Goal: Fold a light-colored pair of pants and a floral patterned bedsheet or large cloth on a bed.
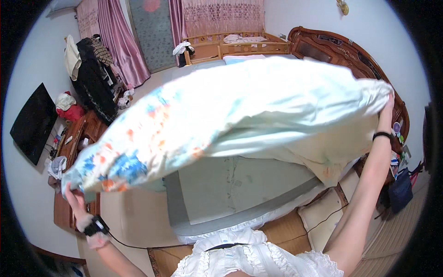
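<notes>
A large white and pale blue cloth with blue and orange flowers billows between my raised arms, spread wide above the bed. Far out on the left, my left hand grips one corner of it. The opposite end is bunched in my right hand, up near the carved headboard. Below the cloth lies the mattress with a grey sheet-like cover and a white frilled edge. Much of the mattress's far part is hidden by the cloth. One corner of the cloth hangs down over the near right side of the bed.
A dark carved wooden headboard rises at the right. Behind the bed is a railed wooden cot. A television and a wooden cabinet line the left wall. A pillow and a black cable lie on the mat before me.
</notes>
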Available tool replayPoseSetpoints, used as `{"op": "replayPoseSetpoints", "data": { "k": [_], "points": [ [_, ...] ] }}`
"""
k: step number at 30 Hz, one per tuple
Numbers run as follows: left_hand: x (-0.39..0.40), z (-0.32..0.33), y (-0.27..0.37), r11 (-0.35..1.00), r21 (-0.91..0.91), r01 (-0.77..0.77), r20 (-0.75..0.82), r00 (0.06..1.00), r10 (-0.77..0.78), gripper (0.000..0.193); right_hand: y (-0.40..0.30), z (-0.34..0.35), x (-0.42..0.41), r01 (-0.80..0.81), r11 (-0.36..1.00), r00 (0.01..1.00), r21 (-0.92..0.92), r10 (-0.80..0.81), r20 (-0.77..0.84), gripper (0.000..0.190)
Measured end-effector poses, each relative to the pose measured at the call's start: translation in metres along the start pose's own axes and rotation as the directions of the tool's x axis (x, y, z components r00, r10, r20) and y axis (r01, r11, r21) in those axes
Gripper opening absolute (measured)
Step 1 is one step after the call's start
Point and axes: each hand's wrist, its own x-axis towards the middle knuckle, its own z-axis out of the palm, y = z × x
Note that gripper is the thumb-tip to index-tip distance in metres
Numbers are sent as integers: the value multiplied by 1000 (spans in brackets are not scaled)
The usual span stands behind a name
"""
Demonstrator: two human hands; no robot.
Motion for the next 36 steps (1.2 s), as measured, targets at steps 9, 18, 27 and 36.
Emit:
{"op": "replayPoseSetpoints", "data": {
  "k": [9,18,27,36],
  "points": [
    [-147,-83,-93,842,183,508,-47,859,-509,36,8,-249,-115,-264,935,964,-235,262,-42,35],
    [-179,-159,-162,929,349,125,-475,878,61,21,-2,-349,-186,-288,797,932,-530,106,-346,40],
    [-154,-156,-142,771,557,308,-589,801,105,19,22,-368,-191,-242,748,957,-617,78,-281,46],
    [-65,-107,-185,790,601,123,-377,915,144,27,97,-234,-155,-19,755,995,-655,76,58,40]
  ]
}}
